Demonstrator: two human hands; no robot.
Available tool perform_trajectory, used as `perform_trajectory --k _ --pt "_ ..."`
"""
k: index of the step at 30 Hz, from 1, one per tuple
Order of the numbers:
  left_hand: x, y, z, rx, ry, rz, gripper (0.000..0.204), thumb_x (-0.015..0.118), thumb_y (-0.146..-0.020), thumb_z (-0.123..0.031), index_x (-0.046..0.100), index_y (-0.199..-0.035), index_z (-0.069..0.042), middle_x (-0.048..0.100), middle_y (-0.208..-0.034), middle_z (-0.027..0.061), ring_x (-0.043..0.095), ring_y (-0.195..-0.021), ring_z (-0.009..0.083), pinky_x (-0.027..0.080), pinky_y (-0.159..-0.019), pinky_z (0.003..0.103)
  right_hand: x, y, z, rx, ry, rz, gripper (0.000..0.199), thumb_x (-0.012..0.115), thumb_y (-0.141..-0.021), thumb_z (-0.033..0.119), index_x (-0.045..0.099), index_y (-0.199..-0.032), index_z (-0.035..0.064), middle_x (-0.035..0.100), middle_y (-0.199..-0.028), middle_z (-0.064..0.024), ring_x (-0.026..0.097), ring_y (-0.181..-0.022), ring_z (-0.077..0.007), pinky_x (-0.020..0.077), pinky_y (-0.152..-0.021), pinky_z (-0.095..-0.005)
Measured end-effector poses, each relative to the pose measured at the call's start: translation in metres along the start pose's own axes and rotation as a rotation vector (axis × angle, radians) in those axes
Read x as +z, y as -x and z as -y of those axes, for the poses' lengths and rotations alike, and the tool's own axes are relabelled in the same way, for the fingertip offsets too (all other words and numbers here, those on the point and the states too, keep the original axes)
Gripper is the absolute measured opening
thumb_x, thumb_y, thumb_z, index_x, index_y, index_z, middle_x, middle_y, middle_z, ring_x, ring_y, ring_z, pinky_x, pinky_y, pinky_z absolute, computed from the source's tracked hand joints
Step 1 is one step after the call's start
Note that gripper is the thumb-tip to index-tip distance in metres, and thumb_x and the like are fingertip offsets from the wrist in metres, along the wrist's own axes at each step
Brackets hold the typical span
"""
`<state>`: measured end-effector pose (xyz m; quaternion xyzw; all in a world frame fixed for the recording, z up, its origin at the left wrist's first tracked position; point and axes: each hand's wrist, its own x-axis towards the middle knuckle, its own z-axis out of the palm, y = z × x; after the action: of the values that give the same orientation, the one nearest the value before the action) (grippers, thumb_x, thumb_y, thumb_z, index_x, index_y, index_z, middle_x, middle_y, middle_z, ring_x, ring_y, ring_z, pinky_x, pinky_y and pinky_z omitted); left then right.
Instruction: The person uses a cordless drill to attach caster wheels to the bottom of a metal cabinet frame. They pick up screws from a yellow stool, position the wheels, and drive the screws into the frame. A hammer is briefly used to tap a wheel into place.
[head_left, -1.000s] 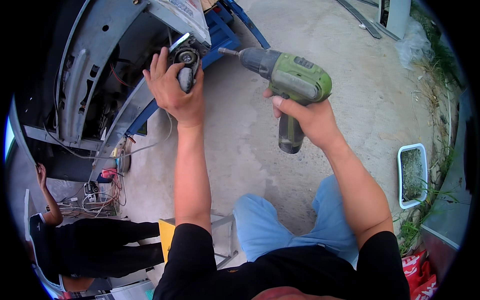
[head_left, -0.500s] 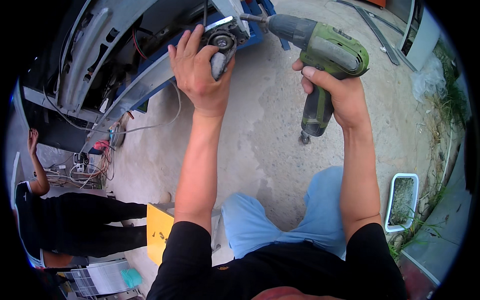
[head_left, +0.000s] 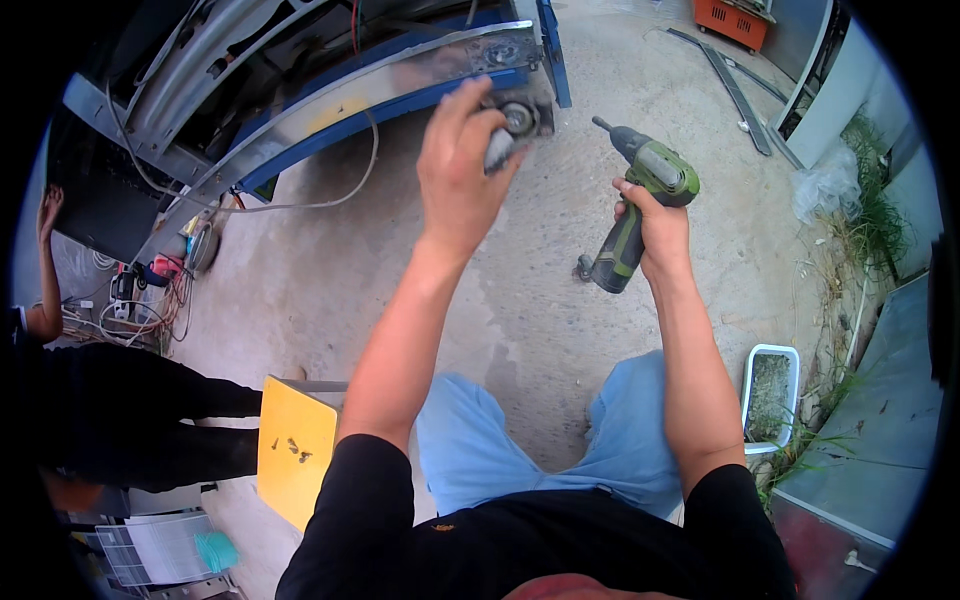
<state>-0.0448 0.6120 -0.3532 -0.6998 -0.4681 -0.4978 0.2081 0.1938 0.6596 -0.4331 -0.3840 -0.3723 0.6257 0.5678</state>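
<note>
My left hand (head_left: 462, 175) is closed around a dirty caster wheel (head_left: 518, 118) with a dark mounting plate, slightly smeared by motion. The caster is apart from the metal frame rail (head_left: 420, 70), just below its right end. A dark, greasy patch (head_left: 500, 50) shows on the rail where it ends. In my right hand (head_left: 660, 225) is a green and black cordless drill (head_left: 655, 175), held by its grip with the bit pointing up and left. Another small caster (head_left: 583, 268) is on the floor beside the drill's base.
A machine with blue legs (head_left: 556, 60) fills the upper left, with a grey cable (head_left: 370, 150) hanging from it. Near my left arm is a yellow stool (head_left: 297, 450). A person in black (head_left: 150, 410) stands at the left. At the right are a white-rimmed basin (head_left: 771, 398) and metal strips (head_left: 735, 95).
The caster has come away from the rail, and my left hand has carried it down and right. My right hand has lowered the drill away from the frame. The view has shifted.
</note>
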Motion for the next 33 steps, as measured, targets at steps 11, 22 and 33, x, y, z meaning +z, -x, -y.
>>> perform_trajectory --k 11,22,33 --pt "-0.236 0.258 -0.104 -0.946 -0.022 0.262 0.039 0.091 -0.076 -0.008 0.064 -0.105 -0.006 0.07 -0.134 0.0137 0.069 -0.12 0.0349 0.056 -0.1 0.042 0.007 0.021 -0.037 0.176 0.452 0.356 0.041 0.075 -0.095 0.008 0.061 -0.132 -0.0038 0.073 -0.117 -0.0148 0.064 -0.081 -0.0151 0.0546 -0.072 -0.0285" --pt "-0.473 0.326 -0.113 -1.627 -0.752 0.262 0.04 0.089 -0.082 -0.016 0.067 -0.111 -0.002 0.076 -0.117 0.0156 0.074 -0.106 0.0294 0.056 -0.095 0.038 0.071 0.081 -0.063 0.299 0.587 0.676 0.04 0.075 -0.09 0.007 0.064 -0.128 0.0002 0.073 -0.11 -0.0114 0.063 -0.079 -0.0139 0.053 -0.073 -0.0297" --pt "-0.469 0.309 -0.029 -1.373 -0.766 0.527 0.024 0.078 -0.091 -0.02 0.079 -0.107 -0.003 0.079 -0.093 0.015 0.075 -0.092 0.0294 0.057 -0.083 0.038 0.074 0.104 -0.054 0.273 0.681 0.723 0.035 0.074 -0.092 0.008 0.066 -0.125 -0.0013 0.076 -0.109 -0.0103 0.063 -0.077 -0.0137 0.0515 -0.072 -0.0295"
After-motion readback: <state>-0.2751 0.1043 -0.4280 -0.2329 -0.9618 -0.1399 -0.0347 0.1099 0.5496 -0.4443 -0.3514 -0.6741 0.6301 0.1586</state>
